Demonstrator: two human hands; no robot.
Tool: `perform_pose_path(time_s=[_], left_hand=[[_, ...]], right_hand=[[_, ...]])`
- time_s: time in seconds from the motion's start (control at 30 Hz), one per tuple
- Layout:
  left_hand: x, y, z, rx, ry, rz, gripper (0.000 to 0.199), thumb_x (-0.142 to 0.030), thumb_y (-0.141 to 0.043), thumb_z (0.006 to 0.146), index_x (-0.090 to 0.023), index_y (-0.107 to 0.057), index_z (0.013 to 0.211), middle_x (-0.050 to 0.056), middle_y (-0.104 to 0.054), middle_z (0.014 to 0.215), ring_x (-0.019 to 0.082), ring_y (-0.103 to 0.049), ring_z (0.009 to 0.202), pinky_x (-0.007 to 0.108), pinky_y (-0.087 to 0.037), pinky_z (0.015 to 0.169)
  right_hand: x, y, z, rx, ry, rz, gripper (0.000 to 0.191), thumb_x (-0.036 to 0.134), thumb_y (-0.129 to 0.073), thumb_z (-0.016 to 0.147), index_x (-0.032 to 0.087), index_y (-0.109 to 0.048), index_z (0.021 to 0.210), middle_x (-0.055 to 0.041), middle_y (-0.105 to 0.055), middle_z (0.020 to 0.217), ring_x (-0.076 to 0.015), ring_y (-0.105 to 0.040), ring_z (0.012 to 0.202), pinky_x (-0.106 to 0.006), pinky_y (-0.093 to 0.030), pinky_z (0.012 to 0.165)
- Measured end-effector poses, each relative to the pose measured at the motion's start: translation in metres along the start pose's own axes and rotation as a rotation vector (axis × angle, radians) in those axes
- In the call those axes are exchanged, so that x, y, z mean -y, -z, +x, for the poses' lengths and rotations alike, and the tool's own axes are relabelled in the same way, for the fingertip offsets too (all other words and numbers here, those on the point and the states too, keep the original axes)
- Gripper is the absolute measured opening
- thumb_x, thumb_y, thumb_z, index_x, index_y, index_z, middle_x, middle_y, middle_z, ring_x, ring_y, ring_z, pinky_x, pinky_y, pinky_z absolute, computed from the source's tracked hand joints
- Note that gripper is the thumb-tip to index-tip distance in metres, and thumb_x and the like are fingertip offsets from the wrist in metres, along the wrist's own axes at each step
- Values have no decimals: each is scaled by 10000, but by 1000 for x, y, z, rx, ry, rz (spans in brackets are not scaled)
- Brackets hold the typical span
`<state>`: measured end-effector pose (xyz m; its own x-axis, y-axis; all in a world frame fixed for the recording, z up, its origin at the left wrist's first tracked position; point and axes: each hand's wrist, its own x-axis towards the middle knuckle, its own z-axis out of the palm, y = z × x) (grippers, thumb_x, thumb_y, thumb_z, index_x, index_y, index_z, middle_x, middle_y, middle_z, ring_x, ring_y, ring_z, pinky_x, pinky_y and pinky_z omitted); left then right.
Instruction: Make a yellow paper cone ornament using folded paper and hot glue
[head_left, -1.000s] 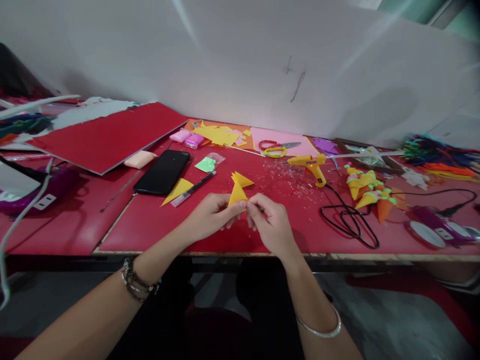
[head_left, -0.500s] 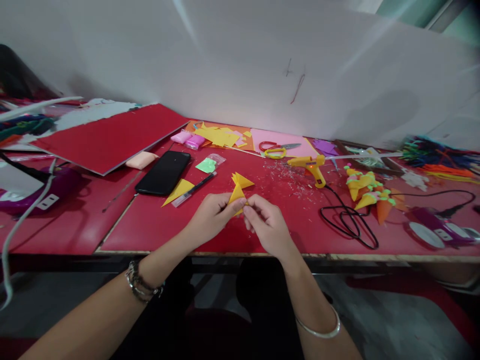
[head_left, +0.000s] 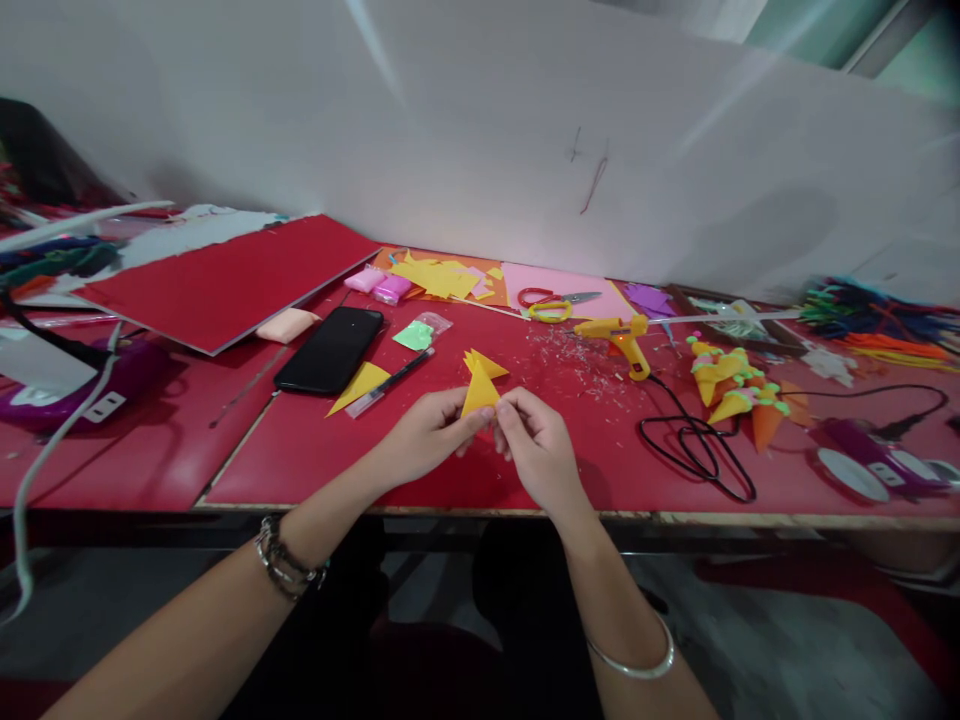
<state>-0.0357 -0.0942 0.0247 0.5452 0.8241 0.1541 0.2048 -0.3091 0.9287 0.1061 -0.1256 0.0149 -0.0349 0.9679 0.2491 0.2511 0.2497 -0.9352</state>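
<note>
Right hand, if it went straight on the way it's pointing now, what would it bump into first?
The right hand would most likely meet the folded yellow paper held in the left hand; depth is unclear, so it may already be touching that paper.

Right of the smooth black rectangular phone (head_left: 330, 350), the yellow paper triangle (head_left: 479, 392) looks matt, the yellow glue gun (head_left: 628, 335) plastic.

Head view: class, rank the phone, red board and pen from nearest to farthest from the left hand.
1. Pen: ahead-left of the left hand.
2. Phone: left of the pen.
3. Red board: beyond the phone, back left.
</note>
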Motion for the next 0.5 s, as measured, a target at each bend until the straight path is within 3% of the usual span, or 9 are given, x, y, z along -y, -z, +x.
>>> perform_pose_path(time_s=[0.2,0.5], left_hand=[[4,0,3,-60,12,52,258,-345,-432,817,-150,-472,653,-51,-440,531,69,-413,496,182,-316,480],[10,2,6,26,39,-14,270,-354,-430,819,-142,-550,703,-24,-522,612,76,-474,557,181,-364,536]], right_hand=[[-3,4,0,-61,-10,-82,219,355,-411,829,189,-477,700,48,-411,507,-78,-414,468,-192,-322,447],[-6,4,1,-12,-5,-124,167,331,-420,823,191,-495,773,31,-492,572,-86,-465,509,-193,-352,484]])
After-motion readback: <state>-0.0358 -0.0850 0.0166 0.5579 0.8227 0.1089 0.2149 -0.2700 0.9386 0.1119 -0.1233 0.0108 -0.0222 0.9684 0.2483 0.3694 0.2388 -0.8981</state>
